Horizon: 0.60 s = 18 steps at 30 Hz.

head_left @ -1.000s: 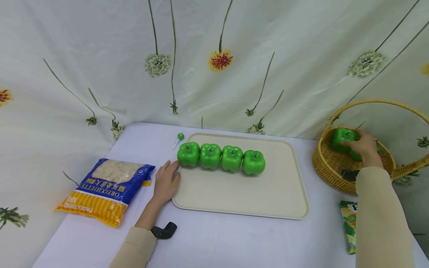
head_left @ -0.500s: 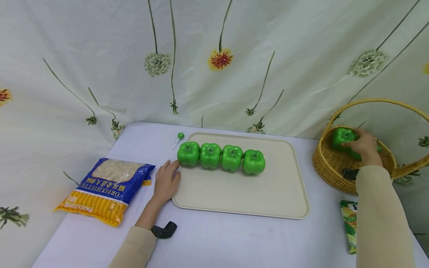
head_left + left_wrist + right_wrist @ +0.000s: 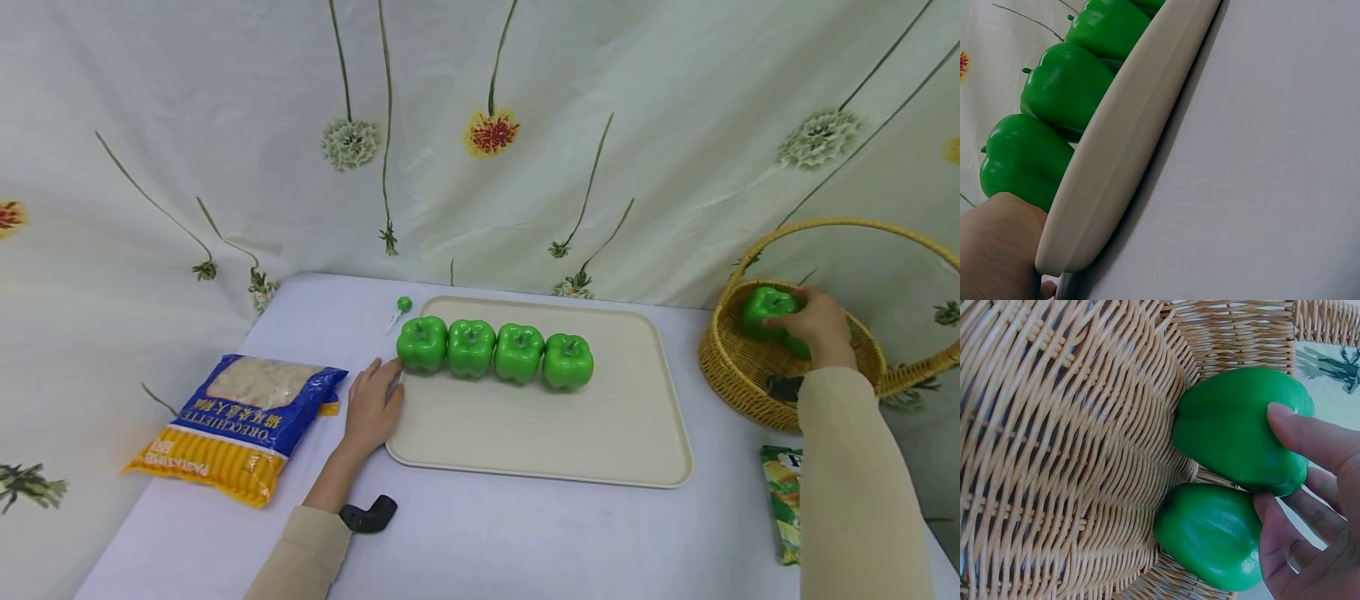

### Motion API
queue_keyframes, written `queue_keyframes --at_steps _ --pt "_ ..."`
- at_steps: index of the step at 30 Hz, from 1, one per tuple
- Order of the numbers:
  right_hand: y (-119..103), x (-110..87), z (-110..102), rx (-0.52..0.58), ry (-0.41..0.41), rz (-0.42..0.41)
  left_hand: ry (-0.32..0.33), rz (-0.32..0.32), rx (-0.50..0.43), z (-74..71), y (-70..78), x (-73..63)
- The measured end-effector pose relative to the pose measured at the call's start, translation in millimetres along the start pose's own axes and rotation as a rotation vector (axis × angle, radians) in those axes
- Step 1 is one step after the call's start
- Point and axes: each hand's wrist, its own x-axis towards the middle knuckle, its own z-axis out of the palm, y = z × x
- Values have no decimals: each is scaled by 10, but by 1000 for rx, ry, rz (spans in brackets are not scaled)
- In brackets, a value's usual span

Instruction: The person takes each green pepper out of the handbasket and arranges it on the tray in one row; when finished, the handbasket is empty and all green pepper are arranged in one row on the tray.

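Note:
In the head view, my right hand is inside the wicker basket at the right. In the right wrist view its thumb and fingers hold a green bell pepper. A second green bell pepper lies beside it in the basket, with a fingertip against it. My left hand rests at the left edge of the beige tray, its fingers fairly straight near the leftmost pepper. Several green bell peppers stand in a row on the tray. The left fingertips are partly hidden in the left wrist view.
A blue and yellow orecchiette bag lies on the table to the left. A green lollipop is behind the tray's left corner. At the right, a green packet is partly covered by my sleeve. The basket handle arches over the basket.
Almost nothing differs. My right hand stays on the pepper in the basket with only a very slight shift, and the left hand keeps its place by the tray.

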Motion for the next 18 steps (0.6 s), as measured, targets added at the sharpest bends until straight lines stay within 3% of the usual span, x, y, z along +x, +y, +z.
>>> queue_keyframes --at_steps 12,18 --pt "-3 -98 -100 77 76 -10 17 9 -9 -2 0 -11" --pt "13 -227 -128 226 132 5 12 8 -8 -10 3 -10"
